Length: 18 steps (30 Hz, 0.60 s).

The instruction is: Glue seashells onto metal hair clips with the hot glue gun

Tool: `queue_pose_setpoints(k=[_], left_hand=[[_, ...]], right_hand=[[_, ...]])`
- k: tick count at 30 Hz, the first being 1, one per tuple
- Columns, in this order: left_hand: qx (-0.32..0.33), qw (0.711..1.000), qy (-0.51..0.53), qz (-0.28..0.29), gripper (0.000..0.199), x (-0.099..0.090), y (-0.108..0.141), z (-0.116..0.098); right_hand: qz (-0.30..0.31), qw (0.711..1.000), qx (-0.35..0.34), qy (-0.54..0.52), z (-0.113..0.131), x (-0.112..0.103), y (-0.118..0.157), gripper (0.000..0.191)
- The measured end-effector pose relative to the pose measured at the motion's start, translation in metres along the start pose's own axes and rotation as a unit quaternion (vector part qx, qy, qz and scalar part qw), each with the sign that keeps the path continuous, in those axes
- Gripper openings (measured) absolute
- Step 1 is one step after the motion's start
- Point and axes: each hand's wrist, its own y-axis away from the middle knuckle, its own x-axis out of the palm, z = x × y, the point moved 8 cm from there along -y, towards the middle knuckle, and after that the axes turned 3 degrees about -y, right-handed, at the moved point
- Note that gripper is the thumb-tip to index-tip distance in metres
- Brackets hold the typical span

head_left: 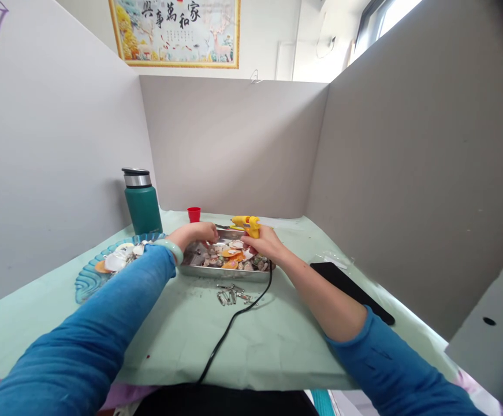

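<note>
The right hand [265,241] has its fingers wrapped around the grip of a yellow glue gun [246,224], which sits above the back right part of a metal tray [225,274], its nozzle toward the left. The left hand [202,232] reaches over the tray's left end, fingers curled; whether they pinch anything cannot be told. Shells and stones [233,254] lie inside the tray's low walls. Leftward, room is tight: a blue scalloped plate [85,283] of shells lies partly under the left forearm, and a green bottle [142,203] stands behind it, close to the left partition [52,150]. A red cup [194,214] stands behind the left hand, near the back partition [234,144]. Just before the tray's front edge lies a small heap of metal pins [231,294]. A black cord [229,328] passes right of them and reaches the tabletop's [286,352] near edge, crossing a broad stretch of green covering. On the right, a black flat object [350,289] lies beyond the right forearm, with clear plastic [332,259] behind it, alongside the right partition [416,156].
</note>
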Motion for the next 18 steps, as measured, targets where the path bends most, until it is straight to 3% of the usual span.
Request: queue_pose_setpoints(k=[4,8,11,14,16,18], left_hand=[[-0.001,1.000,0.009,0.028,0.008,0.005,-0.003,-0.013],[-0.014,0.999,-0.010,0.047,0.009,0.025,-0.014,-0.021],[-0.001,0.997,0.025,0.070,0.007,0.039,-0.013,-0.030],[0.035,0.983,0.116,0.138,0.004,0.049,-0.006,-0.043],[0.049,0.971,0.159,0.169,0.005,0.048,-0.002,-0.048],[0.029,0.984,0.106,0.141,0.004,0.040,-0.006,-0.042]], right_hand=[[-0.001,1.000,0.006,-0.009,-0.001,0.000,-0.001,0.007],[-0.011,1.000,-0.001,-0.019,0.000,-0.003,-0.002,0.008],[-0.015,1.000,-0.008,-0.005,0.004,-0.006,-0.001,0.007],[-0.012,1.000,-0.016,0.013,0.010,-0.008,0.000,0.005],[-0.017,0.999,-0.020,0.021,0.014,-0.010,0.001,0.005],[-0.028,0.999,-0.019,0.021,0.016,-0.013,0.002,0.006]])
